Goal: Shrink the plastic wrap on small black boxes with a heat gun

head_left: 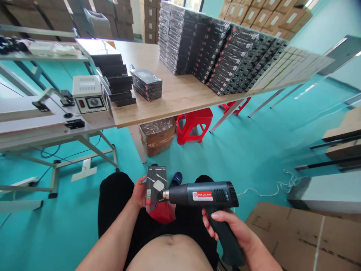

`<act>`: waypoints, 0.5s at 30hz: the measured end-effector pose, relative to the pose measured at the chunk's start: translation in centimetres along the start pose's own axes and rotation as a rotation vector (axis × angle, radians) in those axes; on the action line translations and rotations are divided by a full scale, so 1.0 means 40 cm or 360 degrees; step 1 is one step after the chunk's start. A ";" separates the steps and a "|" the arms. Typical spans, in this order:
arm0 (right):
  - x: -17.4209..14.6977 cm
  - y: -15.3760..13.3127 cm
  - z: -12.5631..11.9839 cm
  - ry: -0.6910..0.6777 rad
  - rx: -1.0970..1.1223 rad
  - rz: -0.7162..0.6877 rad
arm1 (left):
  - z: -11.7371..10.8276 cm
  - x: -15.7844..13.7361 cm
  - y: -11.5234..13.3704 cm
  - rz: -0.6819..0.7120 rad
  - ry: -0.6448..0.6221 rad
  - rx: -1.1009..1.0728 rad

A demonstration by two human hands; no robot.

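Observation:
My left hand [139, 192] grips the left edge of a black product box [156, 180], which has white pictures of a charger and cables on its face. The box is held upright above my lap. In my right hand [225, 226] is a dark heat gun [208, 194] with a red and white label, my fingers wrapped round its handle. Its metal nozzle [166, 194] points left at the lower right part of the box, very close to it; whether they touch I cannot tell. Something red [162, 212] shows between my legs below the box.
Ahead, a wooden table [180, 98] carries tall stacks of wrapped black boxes [234, 56], a small wrapped stack [146, 83] and loose black boxes [118, 81]. A sealing machine [89, 96] stands left. Under the table are a carton [158, 137] and a red stool [194, 124]. Another carton [304, 237] lies right.

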State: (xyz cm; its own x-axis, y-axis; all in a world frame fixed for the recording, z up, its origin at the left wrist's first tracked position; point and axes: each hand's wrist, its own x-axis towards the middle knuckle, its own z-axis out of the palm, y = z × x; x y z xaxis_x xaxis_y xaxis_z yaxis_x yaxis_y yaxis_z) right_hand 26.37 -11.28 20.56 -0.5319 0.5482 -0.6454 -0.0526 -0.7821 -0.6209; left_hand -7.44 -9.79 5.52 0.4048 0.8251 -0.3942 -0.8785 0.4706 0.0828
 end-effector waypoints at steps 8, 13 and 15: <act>0.016 0.001 0.026 -0.0058 -0.0076 0.0028 | -0.014 0.016 -0.009 0.0066 0.0237 0.0120; 0.012 -0.008 0.036 0.0003 -0.0111 0.0029 | -0.023 0.028 -0.017 0.0016 0.0394 0.0220; 0.012 -0.011 0.043 0.0038 -0.0162 0.0021 | -0.041 0.044 -0.032 -0.0020 0.0519 0.0289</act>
State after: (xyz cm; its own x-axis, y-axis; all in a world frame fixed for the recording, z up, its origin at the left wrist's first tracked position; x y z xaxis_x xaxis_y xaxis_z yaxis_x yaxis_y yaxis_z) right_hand 24.68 -11.19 21.28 -0.5114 0.5460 -0.6636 0.0410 -0.7558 -0.6535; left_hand -6.02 -9.46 3.21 0.2874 0.6896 -0.6647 -0.8028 0.5520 0.2256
